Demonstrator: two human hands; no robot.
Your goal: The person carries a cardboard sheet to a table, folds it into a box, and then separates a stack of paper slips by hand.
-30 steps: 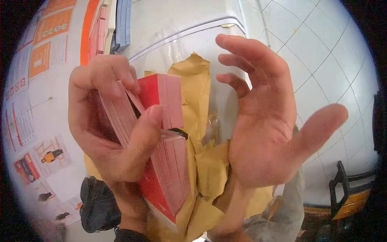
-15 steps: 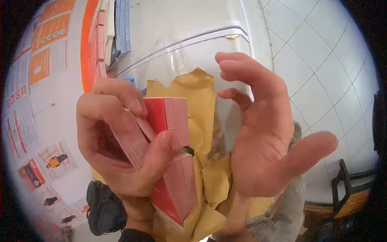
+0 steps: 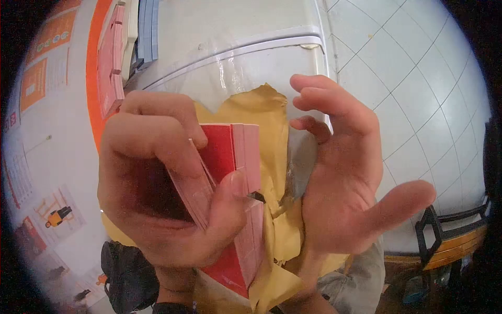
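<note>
My left hand (image 3: 133,138) is closed around a thin stack of pale pink paper (image 3: 191,180), fingers curled over its top and thumb at the side. Right against it stands a red-covered block with pink page edges (image 3: 244,152). Below, another red-covered block (image 3: 253,238) rests in torn brown wrapping paper (image 3: 266,136). My right hand (image 3: 345,172) is open beside the wrapping, palm showing and thumb spread, with nothing in it. My left palm and fingers hide part of the paper.
Pink stacks (image 3: 111,78) and blue stacks (image 3: 148,34) sit at the upper left by an orange strip (image 3: 98,47). A white surface (image 3: 240,21) with a raised ridge lies behind the wrapping. Tiled floor (image 3: 402,78) and a black frame (image 3: 431,233) are at right; a black bag-like object (image 3: 128,275) is lower left.
The view has shifted slightly, and my left hand with the pink paper appears a little farther right and closer. My right hand stays open in nearly the same pose.
</note>
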